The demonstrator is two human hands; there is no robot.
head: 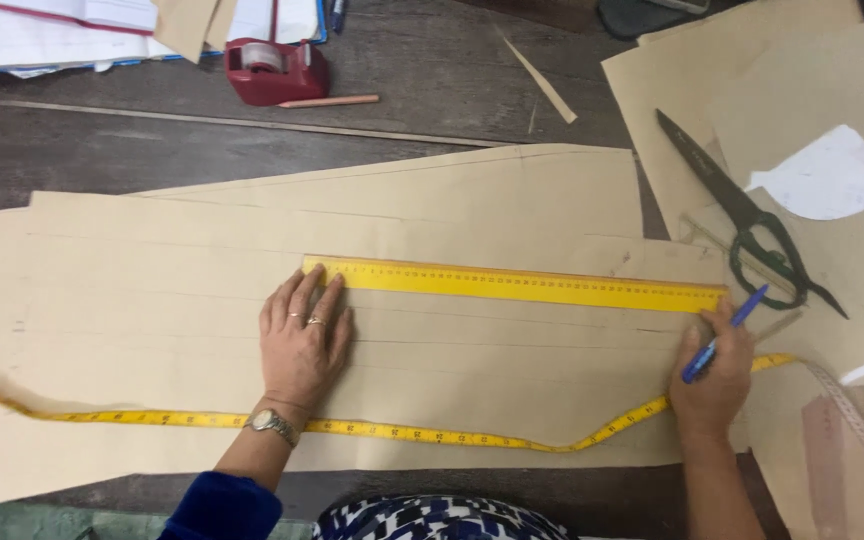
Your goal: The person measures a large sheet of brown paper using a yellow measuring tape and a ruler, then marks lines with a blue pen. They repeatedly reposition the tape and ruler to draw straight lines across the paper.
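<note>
Ruler (517,284) sits flat on the brown paper (152,300); left hand (302,335) pins its end, fingers spread, right hand (714,372) fingers clamped on the pen (724,334) at the other end, several faint lines already drawn, pattern looks uncut

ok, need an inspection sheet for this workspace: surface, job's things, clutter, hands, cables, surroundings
surface: dark wooden table, largely covered by brown pattern paper.
job's things: yellow ruler flat on the paper; blue pen; yellow tape measure snaking along the near edge.
clutter: black scissors and white paper piece on brown sheets at right; red tape dispenser with a pencil beside it; stacked papers top left.
hands: left hand flat, fingertips on the ruler's left end; right hand at the ruler's right end, grip closed on the pen.
cables: nothing seen.
surroundings: nothing seen beyond the table.
</note>
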